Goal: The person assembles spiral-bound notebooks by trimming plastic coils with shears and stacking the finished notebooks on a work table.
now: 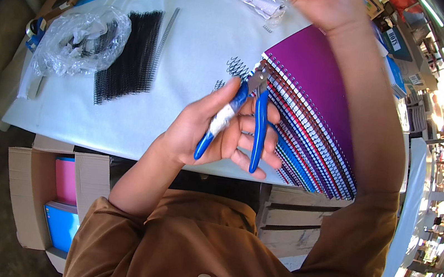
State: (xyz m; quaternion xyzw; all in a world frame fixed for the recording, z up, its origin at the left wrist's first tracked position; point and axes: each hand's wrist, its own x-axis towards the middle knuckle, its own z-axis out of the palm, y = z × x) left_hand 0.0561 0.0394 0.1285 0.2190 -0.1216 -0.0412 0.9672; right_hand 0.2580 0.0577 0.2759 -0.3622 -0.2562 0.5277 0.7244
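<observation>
Blue-handled side cutters point(261, 118), one grip wrapped in whitish tape, are in the left hand point(229, 136), over the table at the bound edge of the notebook stack. Hand is palm-up: one handle pinned by the thumb, fingers curled loosely about the other, handles spread. Tip sits at the corner of the top purple notebook point(320, 76), so the grip probably suits reaching the coil end. Stack steps sideways, presumably to expose each spiral binding. Right hand point(313, 2) is raised beyond the stack, cut by the frame edge; can't tell if it grasps anything. Short wire coil pieces point(237, 66) lie by the cutters. Farther left: black binding coils point(129, 53), laid parallel, probably against tangling, beside a clear plastic bag point(56, 52).
</observation>
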